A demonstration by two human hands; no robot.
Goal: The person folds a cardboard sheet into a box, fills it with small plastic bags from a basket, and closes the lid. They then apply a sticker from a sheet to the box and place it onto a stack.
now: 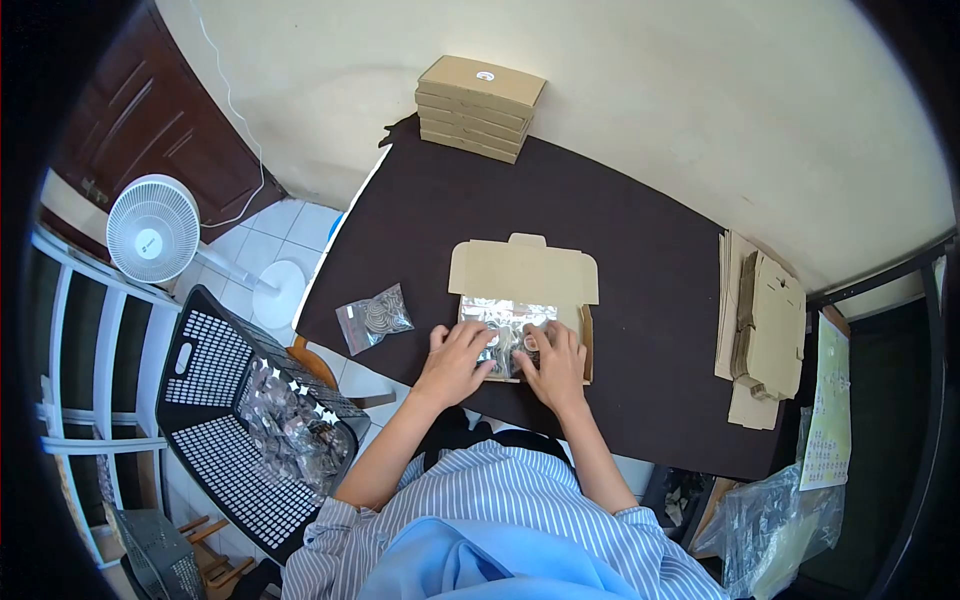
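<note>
An open cardboard box (pixel 523 268) lies on the dark table in front of me, its lid flap folded back toward the wall. Clear plastic zip bags (pixel 512 313) fill it side by side; their grey contents are partly covered by my fingers. My left hand (pixel 458 362) rests on the left part of the bags, fingers apart and curved. On the right part lies my right hand (pixel 554 364), its fingers also spread. Neither hand is closed around anything. Another zip bag (pixel 376 317) with coiled grey items sits to the left of the box.
Closed cardboard boxes (pixel 478 108) are stacked at the table's far edge. Flattened cartons (pixel 770 325) stand at the right side. A black crate (pixel 215 420) full of similar bags is at my left, near a white fan (pixel 153 230).
</note>
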